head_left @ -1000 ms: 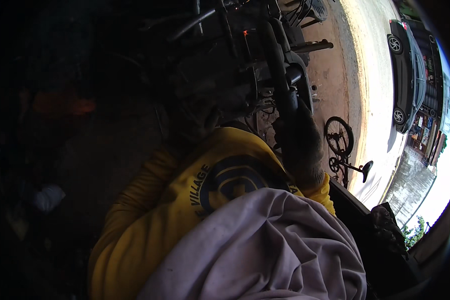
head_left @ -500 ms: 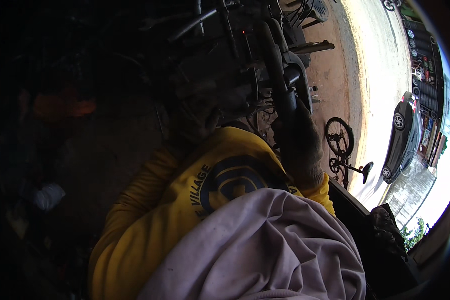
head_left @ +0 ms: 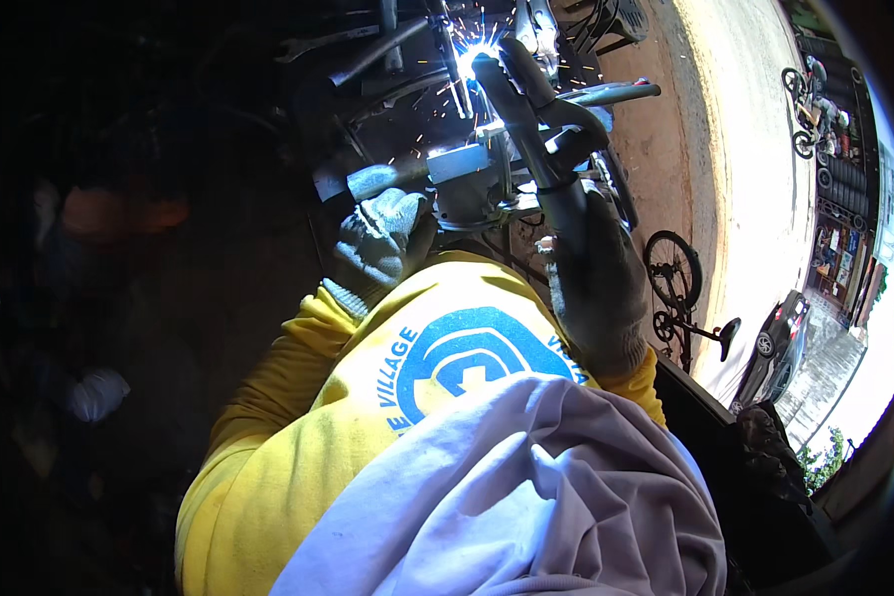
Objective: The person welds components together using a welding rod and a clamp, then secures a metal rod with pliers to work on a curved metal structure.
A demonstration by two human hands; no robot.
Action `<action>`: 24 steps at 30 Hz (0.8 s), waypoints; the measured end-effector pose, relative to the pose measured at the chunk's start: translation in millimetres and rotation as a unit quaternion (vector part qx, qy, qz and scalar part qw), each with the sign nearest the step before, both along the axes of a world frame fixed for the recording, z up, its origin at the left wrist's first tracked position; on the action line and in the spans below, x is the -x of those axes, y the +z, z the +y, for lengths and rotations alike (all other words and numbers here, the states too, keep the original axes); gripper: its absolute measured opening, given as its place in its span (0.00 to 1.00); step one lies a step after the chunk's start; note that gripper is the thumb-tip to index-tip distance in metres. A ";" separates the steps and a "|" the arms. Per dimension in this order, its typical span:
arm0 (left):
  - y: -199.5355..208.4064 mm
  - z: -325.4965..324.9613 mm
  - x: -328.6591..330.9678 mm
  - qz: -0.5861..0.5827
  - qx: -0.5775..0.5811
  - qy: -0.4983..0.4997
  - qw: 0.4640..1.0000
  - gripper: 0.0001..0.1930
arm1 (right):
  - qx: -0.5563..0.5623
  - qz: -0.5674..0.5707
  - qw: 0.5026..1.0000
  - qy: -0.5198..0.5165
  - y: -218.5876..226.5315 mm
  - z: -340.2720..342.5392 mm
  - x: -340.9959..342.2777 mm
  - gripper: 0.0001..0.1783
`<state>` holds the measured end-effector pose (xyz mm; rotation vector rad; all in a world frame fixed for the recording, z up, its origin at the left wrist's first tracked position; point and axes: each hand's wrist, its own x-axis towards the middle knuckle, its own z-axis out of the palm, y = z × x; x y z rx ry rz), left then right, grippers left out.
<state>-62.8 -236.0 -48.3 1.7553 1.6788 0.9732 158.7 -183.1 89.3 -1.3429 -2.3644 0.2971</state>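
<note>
A dark welding gun (head_left: 526, 129) is gripped in my gloved right hand (head_left: 596, 278), its front end pointing up and away. Bright white-blue light and sparks burst from the welding arc (head_left: 479, 55) at its tip, against a cluster of metal parts. The glare hides the exact spot being touched. My left hand (head_left: 380, 238), in a grey knit glove, is closed just below a short metal tube (head_left: 387, 179). What its fingers hold, if anything, is hidden. Close by stands a metal block-like piece (head_left: 462, 189), lit by the arc.
Metal bars (head_left: 382, 50) and an open-ended wrench (head_left: 318, 43) lie at the far left of the work. Locking pliers (head_left: 538, 25) sit beyond the arc. To the right are a bicycle (head_left: 675, 288), a road and a dark car (head_left: 773, 348). The left side is very dark.
A bright arc with flying sparks has appeared at the gun's tip, lighting the metal, gloves and shirt. The gun's front has shifted slightly left. Outside, the car has moved and a motorcycle has come into view.
</note>
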 end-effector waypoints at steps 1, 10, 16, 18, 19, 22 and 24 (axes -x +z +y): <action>1.2 0.3 -1.8 -0.024 -0.012 0.006 1.000 0.10 | -0.016 0.002 1.000 0.010 0.4 -0.9 -0.5 0.33; -9.8 19.5 12.2 -0.015 -0.003 0.013 1.000 0.16 | 0.217 0.141 0.960 -0.108 -14.3 16.2 0.4 0.34; -15.6 7.5 6.7 0.105 -0.113 0.003 0.988 0.15 | 0.144 0.078 0.984 -0.067 -13.7 12.9 6.1 0.36; -11.8 10.5 3.6 0.104 -0.119 0.013 0.987 0.14 | 0.164 0.050 0.982 -0.082 -6.3 16.5 7.6 0.37; -6.2 6.4 -0.3 0.101 -0.121 0.011 0.987 0.14 | 0.172 0.027 0.981 -0.088 -6.5 3.7 1.0 0.37; 4.7 18.0 4.3 0.104 -0.155 0.017 0.982 0.14 | 0.199 0.063 0.973 -0.096 -21.8 17.3 -3.6 0.37; -7.1 19.7 1.8 0.103 -0.138 0.015 0.985 0.13 | 0.266 0.061 0.952 -0.140 -17.8 20.9 -1.8 0.37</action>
